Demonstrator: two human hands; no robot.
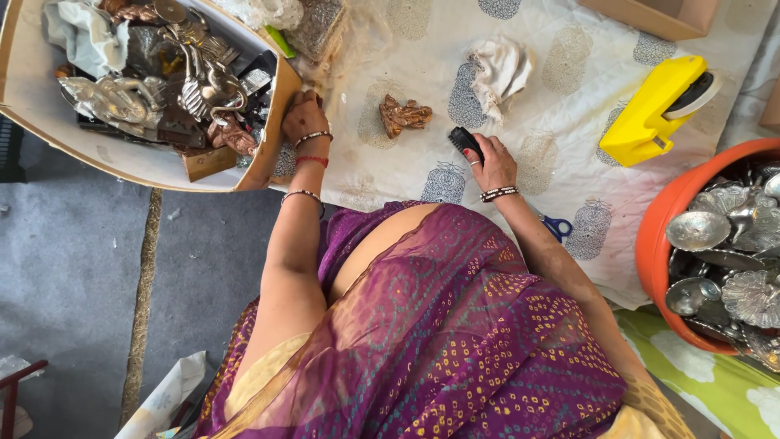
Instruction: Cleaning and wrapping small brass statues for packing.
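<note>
My right hand [492, 167] holds a small black brush [465, 141] just above the white printed cloth [561, 162]. A little to its left, a copper-coloured figurine [404, 115] lies on the cloth, apart from both hands. My left hand [305, 119] is curled on the near corner of a cardboard box [262, 150]. The box is full of silver and brown metal figurines [191, 89]. Both wrists wear bangles. My purple draped garment hides the lower middle of the view.
A crumpled white rag [500, 69] lies beyond the brush. A yellow plastic tool [654, 110] sits at the right. An orange tub [656, 244] holds several silver dishes. Blue scissors handles [557, 227] peek out by my right forearm. Grey floor lies at the left.
</note>
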